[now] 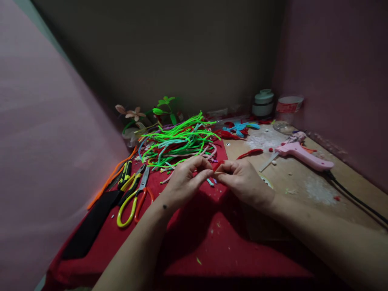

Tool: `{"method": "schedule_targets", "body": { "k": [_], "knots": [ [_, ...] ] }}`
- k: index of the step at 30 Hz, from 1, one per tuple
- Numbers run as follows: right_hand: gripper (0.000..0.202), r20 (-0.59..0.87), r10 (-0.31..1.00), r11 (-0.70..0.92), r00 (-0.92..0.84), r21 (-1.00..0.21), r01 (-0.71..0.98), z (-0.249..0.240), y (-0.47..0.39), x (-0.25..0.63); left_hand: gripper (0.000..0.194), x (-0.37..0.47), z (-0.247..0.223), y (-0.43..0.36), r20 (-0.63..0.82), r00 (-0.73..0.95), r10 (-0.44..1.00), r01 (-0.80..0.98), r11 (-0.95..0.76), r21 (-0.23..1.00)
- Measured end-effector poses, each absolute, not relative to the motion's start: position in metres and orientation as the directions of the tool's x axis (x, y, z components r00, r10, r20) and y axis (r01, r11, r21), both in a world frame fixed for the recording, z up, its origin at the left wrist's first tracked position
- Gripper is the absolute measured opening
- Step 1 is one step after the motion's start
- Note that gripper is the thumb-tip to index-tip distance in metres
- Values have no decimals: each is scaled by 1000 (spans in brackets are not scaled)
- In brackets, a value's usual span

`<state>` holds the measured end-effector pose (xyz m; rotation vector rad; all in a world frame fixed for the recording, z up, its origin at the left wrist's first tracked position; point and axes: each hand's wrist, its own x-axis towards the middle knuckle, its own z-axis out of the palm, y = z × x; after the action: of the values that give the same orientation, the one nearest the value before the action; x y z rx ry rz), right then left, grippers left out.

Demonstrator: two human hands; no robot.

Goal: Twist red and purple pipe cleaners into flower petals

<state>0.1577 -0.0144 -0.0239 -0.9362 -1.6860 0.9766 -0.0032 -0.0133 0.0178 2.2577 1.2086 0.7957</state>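
Observation:
A small red fuzzy piece (217, 165) is pinched between my two hands above the red cloth (194, 242). My left hand (190, 176) has thumb and forefinger closed at its left end. From the right, my right hand (242, 180) grips the same piece, its fingertips nearly touching those of the left. Just behind the hands lies a heap of pipe cleaners (182, 139), mostly bright green, with some red, pale blue and pink. A separate red fuzzy strip (250, 153) rests on the brown board behind my right hand.
Left of my hands are scissors (133, 208), yellow-and-black pliers (131, 182) and a black flat item (92, 226). On the board (285, 210) at right lies a pink glue gun (306, 155) with a black cord. Jars, fuzzy flowers (135, 114) and blue fuzzy pieces (242, 128) stand or lie behind.

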Motion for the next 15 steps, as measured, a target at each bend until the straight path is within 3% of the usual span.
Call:
{"method": "schedule_targets", "body": {
  "k": [4, 7, 10, 13, 15],
  "knots": [
    [18, 618, 742, 657, -260, -595, 463, -28, -18, 158, 9, 1, 13, -12, 247, 423, 872, 564, -467, 682],
    [19, 641, 710, 680, -291, -517, 520, -30, -19, 157, 11, 1, 11, -12, 233, 405, 884, 611, -451, 651],
    [16, 538, 801, 597, -264, -679, 427, -28, -15, 155, 12, 2, 8, -13, 304, 385, 871, 711, -490, 504],
    [15, 252, 930, 311, -268, -927, 210, -23, -11, 154, 11, 2, 5, -13, 376, 360, 854, 764, -501, 406],
    [17, 76, 951, 108, -300, -990, 89, -20, -10, 155, 11, 1, 4, -12, 405, 327, 854, 765, -491, 417]
  ]
}}
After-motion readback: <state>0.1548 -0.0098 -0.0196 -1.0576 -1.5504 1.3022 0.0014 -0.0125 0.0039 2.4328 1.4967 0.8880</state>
